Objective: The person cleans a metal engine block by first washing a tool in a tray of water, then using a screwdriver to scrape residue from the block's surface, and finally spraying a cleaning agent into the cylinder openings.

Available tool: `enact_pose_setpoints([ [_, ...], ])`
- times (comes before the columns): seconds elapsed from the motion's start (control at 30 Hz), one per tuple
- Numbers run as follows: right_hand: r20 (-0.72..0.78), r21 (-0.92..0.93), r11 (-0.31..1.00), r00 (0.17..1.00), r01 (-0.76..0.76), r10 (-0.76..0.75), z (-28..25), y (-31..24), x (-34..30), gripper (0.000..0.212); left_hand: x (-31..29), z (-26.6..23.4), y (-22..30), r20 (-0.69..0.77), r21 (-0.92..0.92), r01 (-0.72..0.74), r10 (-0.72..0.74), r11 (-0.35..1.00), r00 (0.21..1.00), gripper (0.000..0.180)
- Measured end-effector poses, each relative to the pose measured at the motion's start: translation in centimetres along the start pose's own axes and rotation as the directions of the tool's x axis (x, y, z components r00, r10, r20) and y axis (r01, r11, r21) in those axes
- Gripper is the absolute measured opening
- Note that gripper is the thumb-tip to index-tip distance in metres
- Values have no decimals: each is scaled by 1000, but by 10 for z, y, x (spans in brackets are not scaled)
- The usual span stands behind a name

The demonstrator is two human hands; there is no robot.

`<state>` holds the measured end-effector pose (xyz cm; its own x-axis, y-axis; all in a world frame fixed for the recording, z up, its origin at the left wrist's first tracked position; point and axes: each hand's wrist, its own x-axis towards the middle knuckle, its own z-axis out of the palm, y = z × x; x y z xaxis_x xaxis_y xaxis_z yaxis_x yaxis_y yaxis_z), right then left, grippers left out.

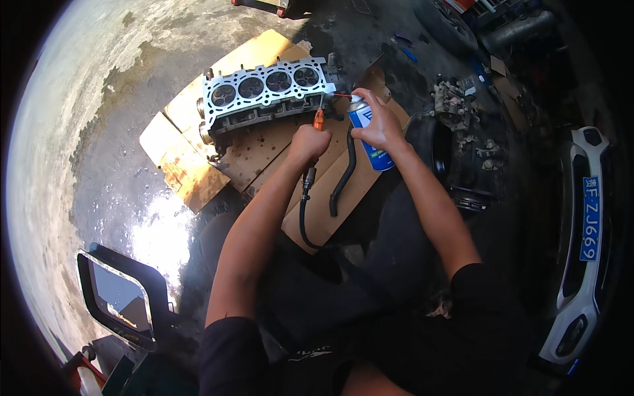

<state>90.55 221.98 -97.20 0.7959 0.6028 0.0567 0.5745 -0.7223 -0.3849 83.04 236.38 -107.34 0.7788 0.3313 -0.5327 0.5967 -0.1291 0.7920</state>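
Note:
A cylinder head [265, 97] lies on flattened cardboard [261, 162], its silvery flat face with round combustion chambers turned up. My left hand [310, 143] is closed round an orange air blow gun [319, 120], whose thin metal nozzle points at the head's right end. An air hose [303, 214] trails from the gun toward me. In my right hand [380, 125] a blue and white spray can [379, 160] is gripped, a finger at its top. The can's thin red straw [341, 95] points left at the same end of the head. Whether spray comes out, I cannot tell.
A bent black rubber hose [342, 181] lies on the cardboard below the can. Greasy engine parts [456, 105] and a wheel [446, 30] stand to the right. A bumper with a blue plate [573, 264] is at far right. A dark-framed panel [119, 294] lies at lower left.

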Motion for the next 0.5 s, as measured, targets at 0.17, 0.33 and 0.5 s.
enact_pose_setpoints([
  [0.17, -50, 17, 1000, 999, 9, -8, -1, 6, -1, 76, 0, -4, 8, 21, -2, -2, 2, 1000, 1000, 31],
  [0.33, -28, 63, 998, 999, 24, -23, 0, 13, 5, 74, 4, 2, 12, 61, -3, -22, 22, 1000, 998, 31],
  [0.5, -29, 109, 994, 999, -13, 16, 3, -2, 13, 73, 20, -20, 15, -14, -111, 25, -27, 993, 1000, 30],
])
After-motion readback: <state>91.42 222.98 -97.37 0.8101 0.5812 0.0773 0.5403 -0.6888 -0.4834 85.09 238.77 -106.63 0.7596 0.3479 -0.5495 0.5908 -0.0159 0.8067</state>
